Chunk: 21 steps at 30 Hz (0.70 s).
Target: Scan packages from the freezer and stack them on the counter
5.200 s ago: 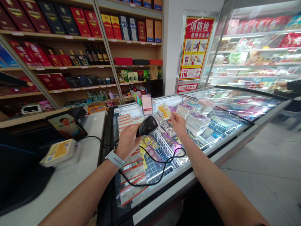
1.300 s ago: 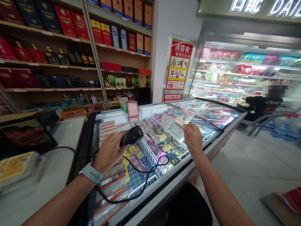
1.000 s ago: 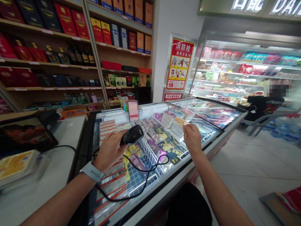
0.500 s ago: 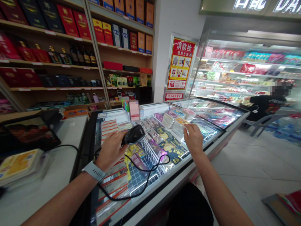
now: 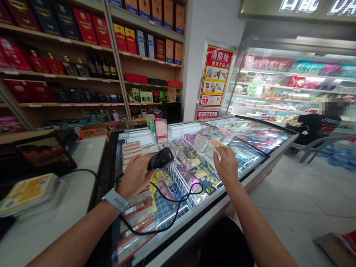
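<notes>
A black barcode scanner (image 5: 161, 158) is gripped in my left hand (image 5: 137, 174), its head pointing right above the glass-topped freezer (image 5: 178, 218). The scanner's black cord (image 5: 178, 207) loops over the glass. My right hand (image 5: 226, 163) is beside the front stack of clear plastic boxes (image 5: 211, 149), thumb apart from the bent fingers, with nothing visible in it. Whether the fingertips touch the boxes I cannot tell. Behind are more stacked boxes with pink and blue labels (image 5: 204, 139). Through the glass show wrapped packs (image 5: 197, 168) and a white wire basket (image 5: 178, 178).
At left, a counter (image 5: 80, 155) carries a screen (image 5: 44, 152) and yellow-labelled boxes (image 5: 30, 193). Price tags (image 5: 136, 222) line the freezer's left part. Shelves of boxed bottles (image 5: 83, 70) stand behind. A seated person (image 5: 319, 124) is at right, near a lit refrigerated display (image 5: 292, 81).
My right hand has shifted slightly left, closer to the front stack of boxes. My left hand still holds the scanner, and the view has turned a little left.
</notes>
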Each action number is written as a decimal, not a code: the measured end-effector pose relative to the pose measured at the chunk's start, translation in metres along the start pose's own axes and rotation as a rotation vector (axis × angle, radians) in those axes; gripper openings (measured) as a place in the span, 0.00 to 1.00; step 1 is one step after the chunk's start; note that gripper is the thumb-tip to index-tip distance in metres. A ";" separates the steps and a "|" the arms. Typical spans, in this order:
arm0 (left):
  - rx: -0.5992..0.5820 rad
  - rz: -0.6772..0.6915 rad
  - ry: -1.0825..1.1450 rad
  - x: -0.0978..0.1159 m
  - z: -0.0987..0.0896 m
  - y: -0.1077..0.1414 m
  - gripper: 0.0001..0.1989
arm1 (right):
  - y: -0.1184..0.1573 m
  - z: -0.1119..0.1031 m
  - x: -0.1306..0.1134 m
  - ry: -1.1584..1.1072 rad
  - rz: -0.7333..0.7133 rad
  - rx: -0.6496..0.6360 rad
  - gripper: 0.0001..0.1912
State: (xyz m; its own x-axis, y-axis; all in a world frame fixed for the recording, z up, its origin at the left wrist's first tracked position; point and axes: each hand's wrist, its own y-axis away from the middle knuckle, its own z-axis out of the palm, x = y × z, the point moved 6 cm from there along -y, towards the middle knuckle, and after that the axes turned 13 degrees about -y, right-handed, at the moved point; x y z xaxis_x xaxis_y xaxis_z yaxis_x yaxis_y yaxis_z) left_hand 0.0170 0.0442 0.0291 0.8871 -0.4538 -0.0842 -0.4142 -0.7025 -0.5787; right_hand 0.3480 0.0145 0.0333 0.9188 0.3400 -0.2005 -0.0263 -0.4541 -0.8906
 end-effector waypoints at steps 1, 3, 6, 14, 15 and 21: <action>-0.002 -0.001 0.004 0.000 0.000 0.000 0.20 | -0.001 0.002 -0.005 -0.019 -0.004 -0.008 0.13; -0.006 -0.006 0.013 0.001 -0.001 0.000 0.20 | -0.003 0.005 -0.016 -0.062 -0.014 -0.023 0.13; -0.011 -0.010 0.037 0.003 -0.003 0.000 0.20 | -0.006 0.010 -0.036 -0.128 -0.023 -0.048 0.13; -0.004 -0.009 0.078 0.003 -0.002 0.000 0.22 | -0.022 0.018 -0.095 -0.292 -0.073 -0.100 0.13; 0.001 -0.006 0.081 0.003 -0.001 0.001 0.22 | -0.024 0.019 -0.104 -0.308 -0.084 -0.102 0.12; 0.013 0.001 0.099 0.002 0.000 0.002 0.20 | -0.033 0.023 -0.167 -0.446 -0.185 -0.142 0.13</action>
State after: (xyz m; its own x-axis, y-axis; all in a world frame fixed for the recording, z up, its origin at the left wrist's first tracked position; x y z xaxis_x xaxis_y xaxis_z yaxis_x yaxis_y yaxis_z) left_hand 0.0182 0.0420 0.0276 0.8623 -0.5064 -0.0047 -0.4117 -0.6955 -0.5889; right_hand 0.1865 -0.0078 0.0868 0.6444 0.7302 -0.2270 0.2034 -0.4498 -0.8697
